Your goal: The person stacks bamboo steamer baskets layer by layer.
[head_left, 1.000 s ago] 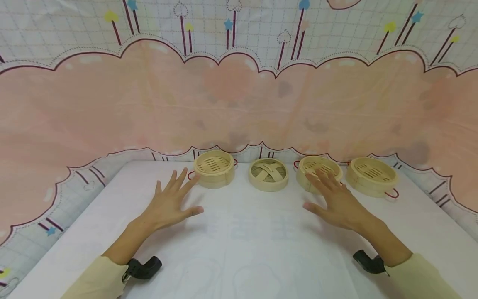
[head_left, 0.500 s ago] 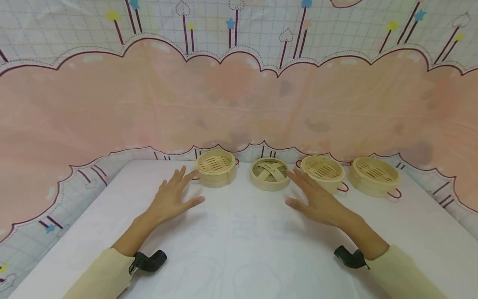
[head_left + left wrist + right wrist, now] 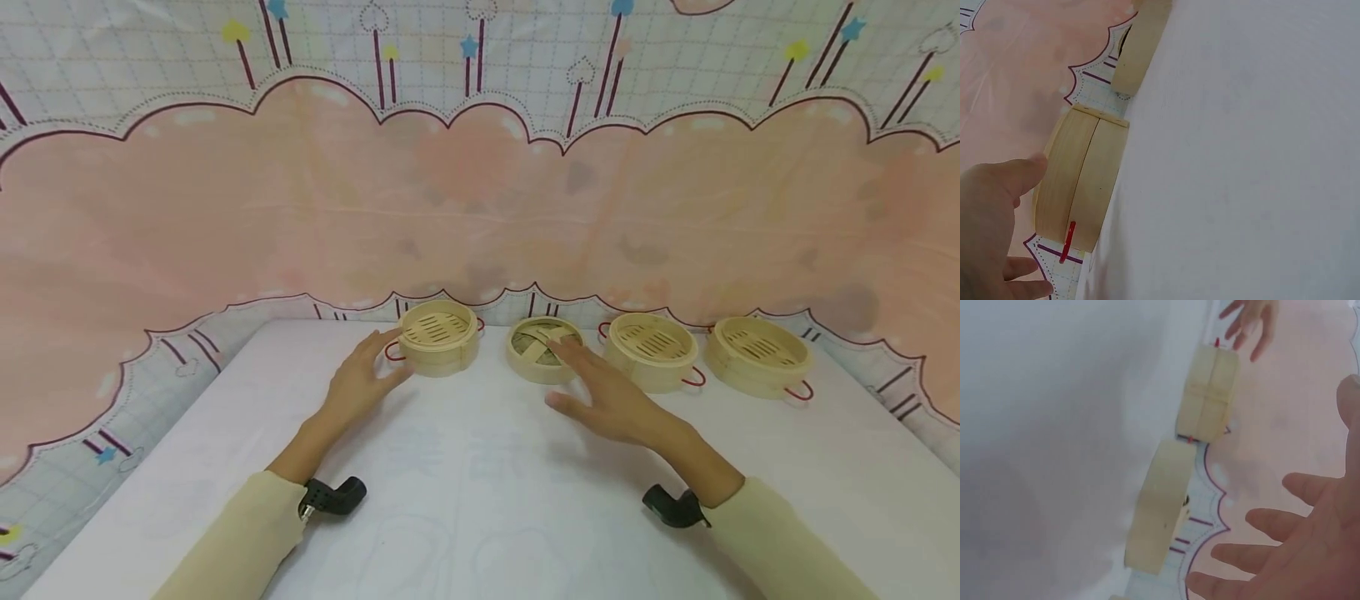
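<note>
On the white counter, your left hand reached the leftmost bamboo steamer, grip open, fingers just beside its wall. Your right hand hovered, grip spread, holding nothing, over the woven lid.

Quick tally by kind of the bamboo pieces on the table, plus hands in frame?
Slatted steamer baskets with red handles: 3 — left, middle, right
Woven steamer lid: 1
Hands: 2 — left hand, right hand, both open
Total: 6
</note>
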Action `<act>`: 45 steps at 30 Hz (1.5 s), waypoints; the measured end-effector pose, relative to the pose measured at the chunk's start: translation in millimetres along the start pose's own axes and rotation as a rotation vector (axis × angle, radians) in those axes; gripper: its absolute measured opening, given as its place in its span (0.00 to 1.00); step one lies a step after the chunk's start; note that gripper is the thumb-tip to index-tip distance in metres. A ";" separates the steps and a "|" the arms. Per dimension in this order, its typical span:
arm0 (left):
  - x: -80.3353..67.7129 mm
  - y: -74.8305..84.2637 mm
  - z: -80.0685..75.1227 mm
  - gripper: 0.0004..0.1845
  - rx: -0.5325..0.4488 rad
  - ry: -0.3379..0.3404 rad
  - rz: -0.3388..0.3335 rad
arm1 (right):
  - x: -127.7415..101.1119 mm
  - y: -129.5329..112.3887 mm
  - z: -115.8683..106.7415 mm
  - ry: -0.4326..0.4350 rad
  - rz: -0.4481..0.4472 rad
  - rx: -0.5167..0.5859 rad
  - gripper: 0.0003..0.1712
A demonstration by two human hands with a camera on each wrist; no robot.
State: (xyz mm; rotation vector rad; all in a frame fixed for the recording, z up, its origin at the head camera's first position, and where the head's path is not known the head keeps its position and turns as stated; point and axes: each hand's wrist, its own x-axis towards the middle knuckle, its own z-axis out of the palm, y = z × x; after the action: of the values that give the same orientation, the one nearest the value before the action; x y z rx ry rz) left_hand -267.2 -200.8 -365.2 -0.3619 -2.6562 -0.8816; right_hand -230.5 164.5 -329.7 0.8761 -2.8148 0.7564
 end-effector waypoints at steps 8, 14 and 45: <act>11.2 -3.2 9.4 0.31 -0.075 0.014 -0.028 | 14.5 -8.7 11.7 -0.026 0.003 0.033 0.46; 17.2 -3.8 15.1 0.30 -0.112 -0.006 -0.013 | 28.8 -12.1 19.8 -0.023 -0.019 0.052 0.45; 24.1 -0.2 28.9 0.17 -0.311 0.140 -0.083 | 91.9 -14.8 49.7 0.047 0.082 0.438 0.40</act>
State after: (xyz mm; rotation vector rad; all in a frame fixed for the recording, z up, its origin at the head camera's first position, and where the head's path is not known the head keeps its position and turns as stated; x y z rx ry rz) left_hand -295.7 -179.9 -378.3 -0.2517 -2.4228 -1.3009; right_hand -296.0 83.2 -345.2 0.7797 -2.6984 1.4205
